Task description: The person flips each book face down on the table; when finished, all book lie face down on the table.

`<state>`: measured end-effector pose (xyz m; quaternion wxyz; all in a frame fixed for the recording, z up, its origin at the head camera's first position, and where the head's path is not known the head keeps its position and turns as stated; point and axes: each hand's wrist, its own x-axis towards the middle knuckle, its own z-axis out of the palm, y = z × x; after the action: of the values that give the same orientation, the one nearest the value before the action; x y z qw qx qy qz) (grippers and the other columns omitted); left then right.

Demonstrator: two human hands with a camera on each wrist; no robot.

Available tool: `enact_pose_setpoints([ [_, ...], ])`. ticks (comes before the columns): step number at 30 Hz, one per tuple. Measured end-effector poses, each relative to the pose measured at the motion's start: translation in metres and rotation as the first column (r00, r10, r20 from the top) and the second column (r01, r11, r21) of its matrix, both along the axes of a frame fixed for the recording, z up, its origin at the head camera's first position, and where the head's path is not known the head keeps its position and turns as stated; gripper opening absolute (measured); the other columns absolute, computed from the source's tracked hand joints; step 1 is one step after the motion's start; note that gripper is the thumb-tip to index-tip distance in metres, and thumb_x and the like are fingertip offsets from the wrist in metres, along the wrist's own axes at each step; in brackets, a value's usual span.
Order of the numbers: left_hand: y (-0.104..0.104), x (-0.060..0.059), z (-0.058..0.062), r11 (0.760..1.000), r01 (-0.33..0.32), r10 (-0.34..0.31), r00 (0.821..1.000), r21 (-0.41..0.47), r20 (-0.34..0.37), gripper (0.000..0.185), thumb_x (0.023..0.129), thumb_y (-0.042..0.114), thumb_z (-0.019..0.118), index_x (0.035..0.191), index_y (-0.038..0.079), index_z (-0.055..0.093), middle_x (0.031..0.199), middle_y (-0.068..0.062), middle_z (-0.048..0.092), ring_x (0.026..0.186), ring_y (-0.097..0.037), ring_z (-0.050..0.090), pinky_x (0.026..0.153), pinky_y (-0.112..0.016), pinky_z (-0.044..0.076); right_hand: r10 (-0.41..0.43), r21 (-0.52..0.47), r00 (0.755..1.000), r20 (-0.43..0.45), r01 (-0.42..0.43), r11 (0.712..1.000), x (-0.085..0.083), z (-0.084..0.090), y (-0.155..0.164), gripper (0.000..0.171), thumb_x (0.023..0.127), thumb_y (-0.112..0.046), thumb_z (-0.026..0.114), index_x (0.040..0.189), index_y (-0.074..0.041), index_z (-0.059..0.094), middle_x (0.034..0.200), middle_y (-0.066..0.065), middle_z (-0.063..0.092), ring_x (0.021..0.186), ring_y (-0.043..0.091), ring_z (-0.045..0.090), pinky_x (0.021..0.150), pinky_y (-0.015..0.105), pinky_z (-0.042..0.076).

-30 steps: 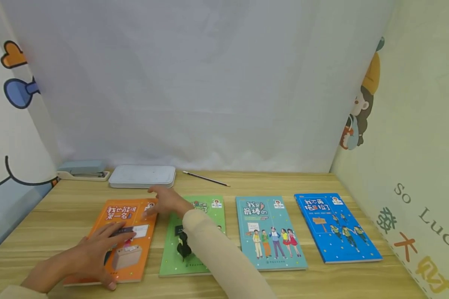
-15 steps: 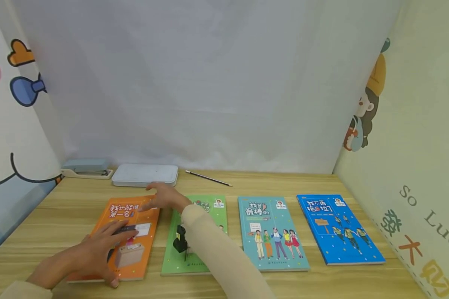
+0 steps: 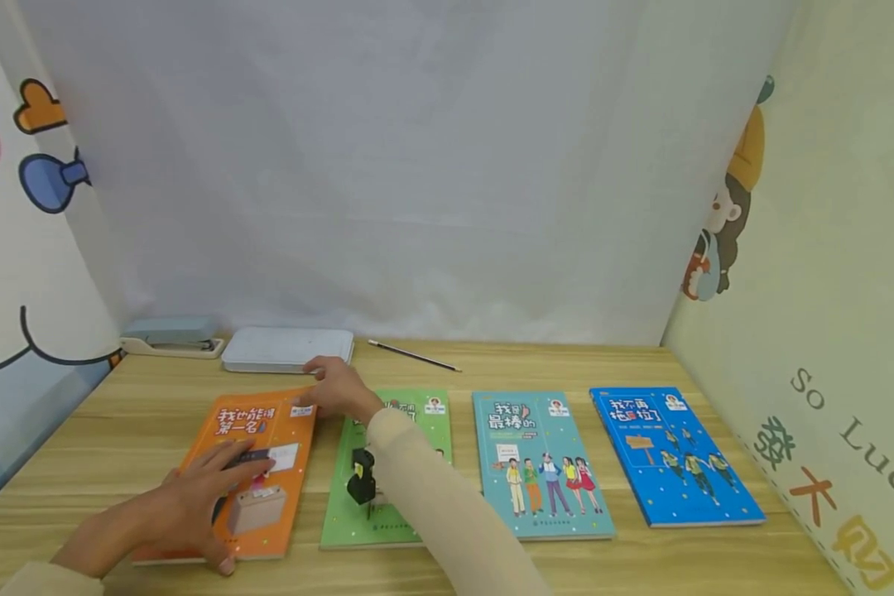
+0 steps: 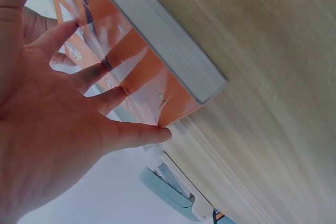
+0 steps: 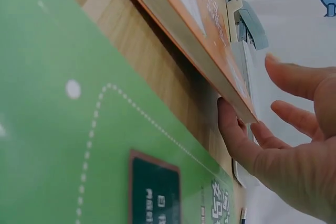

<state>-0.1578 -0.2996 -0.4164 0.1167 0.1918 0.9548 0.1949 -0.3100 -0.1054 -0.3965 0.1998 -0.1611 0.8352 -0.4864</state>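
In the head view, my left hand (image 3: 186,501) rests on the orange book (image 3: 271,530) with its fingers spread over the cover. The left wrist view shows those fingertips (image 4: 107,64) on the glossy cover and the thumb at the lower edge. At the same book's top right corner is my right hand (image 3: 338,391). In the right wrist view, one fingertip (image 5: 226,109) reaches under that corner while other fingers spread apart in the air. A dark gap shows beneath the book's right edge there. Beside it lies a green book (image 3: 343,530), partly hidden by the right sleeve.
To the right lie a teal book (image 3: 492,488) and a blue book (image 3: 641,488). Along the back stand a light blue stapler (image 3: 171,335), a pale flat case (image 3: 283,348) and a dark pencil (image 3: 415,356). Cloth walls (image 3: 447,207) close off the back and sides.
My right hand has moved from over the orange book's top right part to its corner, uncovering the small label there. The left hand stays on the cover.
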Motion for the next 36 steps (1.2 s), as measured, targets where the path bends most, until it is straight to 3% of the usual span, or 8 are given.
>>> enact_pose_setpoints([
  [7, -0.001, -0.001, 0.003, 1.000, 0.007, -0.007, 1.000, 0.001, -0.007, 0.114, 0.052, 0.051, 0.094, 0.149, 0.022, 0.044, 0.157, -0.032, 0.024, 0.137, -0.064, 0.024, 0.079, -0.093, 0.023, -0.020, -0.053, 0.999, 0.031, 0.022, 0.998, -0.002, -0.002, -0.002, 0.048, 0.085, -0.002, 0.077, 0.131, -0.007, 0.063, 0.130, 0.016, 0.061, 0.104, 0.023, 0.064, 0.078, 0.031, 0.059],
  [13, -0.007, -0.003, -0.004, 1.000, 0.007, -0.007, 1.000, -0.010, -0.024, 0.115, 0.051, 0.054, 0.093, 0.150, 0.024, 0.043, 0.157, -0.031, 0.024, 0.138, -0.062, 0.024, 0.077, -0.093, 0.023, 0.088, -0.109, 0.991, 0.097, -0.077, 0.991, -0.003, -0.004, -0.002, 0.052, 0.087, 0.003, 0.072, 0.136, -0.004, 0.059, 0.118, 0.015, 0.059, 0.090, 0.018, 0.058, 0.077, 0.031, 0.059],
  [19, -0.015, -0.006, -0.017, 1.000, -0.008, 0.007, 0.998, -0.015, -0.068, 0.117, 0.047, 0.066, 0.087, 0.150, 0.035, 0.042, 0.160, -0.019, 0.025, 0.136, -0.057, 0.029, 0.076, -0.093, 0.024, 0.121, -0.164, 0.974, 0.190, -0.090, 0.982, -0.003, 0.001, 0.000, 0.057, 0.088, 0.010, 0.067, 0.141, -0.003, 0.054, 0.126, 0.019, 0.058, 0.103, 0.028, 0.065, 0.086, 0.042, 0.060],
  [22, -0.016, -0.006, -0.016, 1.000, 0.010, -0.010, 0.998, 0.002, -0.063, 0.116, 0.049, 0.064, 0.088, 0.151, 0.033, 0.041, 0.160, -0.022, 0.024, 0.135, -0.060, 0.029, 0.075, -0.093, 0.024, 0.131, -0.180, 0.960, 0.246, -0.088, 0.980, -0.002, 0.001, 0.001, 0.059, 0.087, 0.013, 0.065, 0.143, -0.004, 0.052, 0.124, 0.022, 0.060, 0.108, 0.036, 0.067, 0.086, 0.045, 0.060],
  [27, -0.010, -0.003, -0.006, 1.000, 0.017, -0.017, 0.999, -0.008, -0.038, 0.116, 0.051, 0.058, 0.090, 0.152, 0.030, 0.040, 0.160, -0.025, 0.022, 0.141, -0.059, 0.025, 0.077, -0.093, 0.025, 0.142, -0.230, 0.935, 0.324, -0.068, 0.971, -0.002, 0.000, 0.003, 0.062, 0.088, 0.014, 0.062, 0.146, -0.006, 0.049, 0.115, 0.023, 0.062, 0.107, 0.044, 0.068, 0.085, 0.049, 0.060],
  [30, -0.012, -0.005, -0.012, 1.000, -0.005, 0.004, 0.999, -0.007, -0.037, 0.117, 0.049, 0.067, 0.087, 0.151, 0.041, 0.038, 0.162, -0.018, 0.021, 0.143, -0.054, 0.024, 0.080, -0.092, 0.024, 0.124, -0.234, 0.935, 0.334, -0.045, 0.971, -0.002, 0.000, 0.003, 0.060, 0.088, 0.014, 0.062, 0.143, -0.007, 0.052, 0.109, 0.021, 0.063, 0.103, 0.043, 0.069, 0.083, 0.048, 0.060],
  [34, -0.013, -0.004, -0.017, 1.000, 0.011, -0.010, 0.999, 0.003, -0.044, 0.117, 0.052, 0.064, 0.088, 0.153, 0.041, 0.035, 0.162, -0.021, 0.021, 0.143, -0.054, 0.022, 0.078, -0.093, 0.023, 0.103, -0.224, 0.935, 0.340, -0.026, 0.974, -0.002, -0.002, 0.003, 0.058, 0.087, 0.013, 0.064, 0.140, -0.008, 0.055, 0.103, 0.019, 0.065, 0.097, 0.041, 0.071, 0.080, 0.048, 0.061],
  [36, -0.010, 0.000, -0.011, 0.999, 0.035, -0.034, 0.998, 0.010, -0.048, 0.115, 0.055, 0.057, 0.091, 0.154, 0.033, 0.036, 0.159, -0.027, 0.022, 0.142, -0.057, 0.022, 0.075, -0.093, 0.023, 0.092, -0.220, 0.935, 0.341, -0.016, 0.975, -0.001, -0.001, 0.003, 0.057, 0.087, 0.013, 0.064, 0.139, -0.009, 0.056, 0.101, 0.019, 0.066, 0.094, 0.041, 0.072, 0.078, 0.047, 0.061],
])
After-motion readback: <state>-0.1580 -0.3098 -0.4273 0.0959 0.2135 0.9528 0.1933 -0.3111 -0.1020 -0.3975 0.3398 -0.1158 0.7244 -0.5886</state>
